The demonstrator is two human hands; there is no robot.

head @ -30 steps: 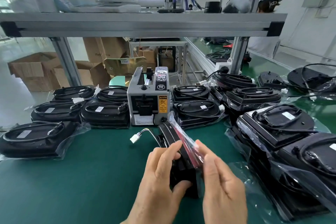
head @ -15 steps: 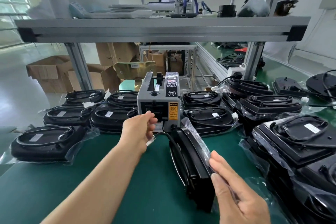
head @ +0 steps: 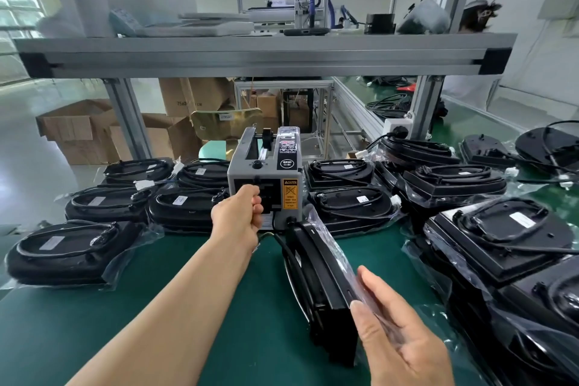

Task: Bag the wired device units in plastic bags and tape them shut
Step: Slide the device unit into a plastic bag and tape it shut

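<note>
A black wired device unit (head: 322,279) stands on its edge on the green table mat (head: 188,307), inside a clear plastic bag (head: 329,241). My right hand (head: 401,332) holds the folded bag flap flat against the unit's near side with thumb and fingers. My left hand (head: 242,216) reaches to the outlet slot of the grey tape dispenser (head: 266,175), fingers curled at the slot; whether they pinch a piece of tape is hidden. The unit's cable runs out toward the dispenser.
Several bagged black units lie in rows left (head: 72,251) and right (head: 498,238) of the dispenser. An aluminium frame shelf (head: 266,53) crosses overhead. Cardboard boxes (head: 81,131) stand on the floor behind the table.
My left hand let go of the unit and reached forward to the dispenser's slot. My right hand kept holding the bag against the unit, which now stands alone on its edge.
</note>
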